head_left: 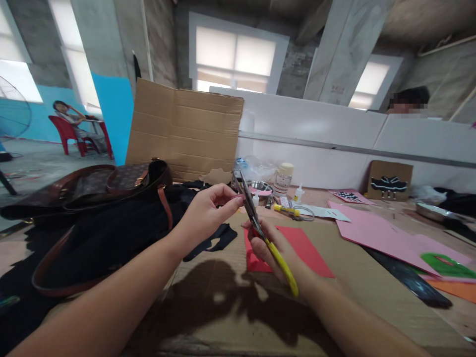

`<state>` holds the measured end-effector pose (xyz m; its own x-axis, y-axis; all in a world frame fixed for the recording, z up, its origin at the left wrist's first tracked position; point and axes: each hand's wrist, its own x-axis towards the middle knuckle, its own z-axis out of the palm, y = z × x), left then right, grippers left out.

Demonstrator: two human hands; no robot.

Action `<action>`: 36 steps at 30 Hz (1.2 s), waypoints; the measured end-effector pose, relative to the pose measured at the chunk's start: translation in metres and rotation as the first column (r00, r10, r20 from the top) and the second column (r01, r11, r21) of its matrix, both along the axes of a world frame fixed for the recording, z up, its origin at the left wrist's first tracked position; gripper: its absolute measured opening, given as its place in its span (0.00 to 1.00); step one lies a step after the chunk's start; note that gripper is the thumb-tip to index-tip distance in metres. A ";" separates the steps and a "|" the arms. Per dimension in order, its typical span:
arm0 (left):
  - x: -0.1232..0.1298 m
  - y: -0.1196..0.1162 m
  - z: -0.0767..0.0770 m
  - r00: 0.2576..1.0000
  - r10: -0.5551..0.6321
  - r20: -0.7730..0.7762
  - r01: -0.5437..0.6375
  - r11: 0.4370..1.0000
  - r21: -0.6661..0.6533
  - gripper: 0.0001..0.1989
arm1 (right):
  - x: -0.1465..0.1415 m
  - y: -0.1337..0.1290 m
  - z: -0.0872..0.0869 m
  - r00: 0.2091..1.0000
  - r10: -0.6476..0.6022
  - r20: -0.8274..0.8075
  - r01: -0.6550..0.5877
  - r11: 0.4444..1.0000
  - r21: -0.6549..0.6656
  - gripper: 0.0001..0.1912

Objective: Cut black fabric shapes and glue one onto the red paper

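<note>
My right hand [273, 243] is closed around a pair of scissors [280, 263] with yellow handles, its blades pointing up and away from me. The blades stand slightly apart. Beside them, my left hand [213, 208] pinches something small and thin with a reddish edge, too small to make out, close against the blades. Below my right hand lies a sheet of red paper [305, 250] on a flat cardboard sheet [223, 277]. Left of it are black cut-out scraps [223, 237].
A brown handbag [163, 173] and black fabric [122, 238] fill the left side. Behind stand upright cardboard [186, 134], a metal bowl [266, 187], a jar [284, 176] and a glue bottle [298, 193]. Pink sheets [375, 235] lie right. Two other people are in the background.
</note>
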<state>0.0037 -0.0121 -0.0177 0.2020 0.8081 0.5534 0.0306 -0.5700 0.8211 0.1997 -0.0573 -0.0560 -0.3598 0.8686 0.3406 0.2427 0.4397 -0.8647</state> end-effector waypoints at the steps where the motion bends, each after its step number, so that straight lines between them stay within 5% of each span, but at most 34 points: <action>1: 0.000 0.000 0.000 1.000 0.003 -0.002 -0.003 1.000 -0.002 0.14 | 0.000 0.000 0.001 1.000 0.003 0.000 -0.003 1.000 -0.001 0.23; 27: 0.000 -0.001 0.002 0.998 0.033 -0.057 -0.032 0.999 0.020 0.13 | 0.002 0.001 -0.001 0.998 -0.066 -0.003 0.066 0.995 0.076 0.21; 36: 0.006 -0.007 0.001 0.973 -0.005 -0.229 0.001 1.000 -0.017 0.10 | -0.004 0.026 -0.010 0.949 -0.161 -0.273 0.189 0.979 0.081 0.18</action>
<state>0.0099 -0.0196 -0.0163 0.3244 0.8160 0.4784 0.2173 -0.5565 0.8019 0.1955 -0.0311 -0.0664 -0.0904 0.8639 0.4954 0.0938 0.5026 -0.8594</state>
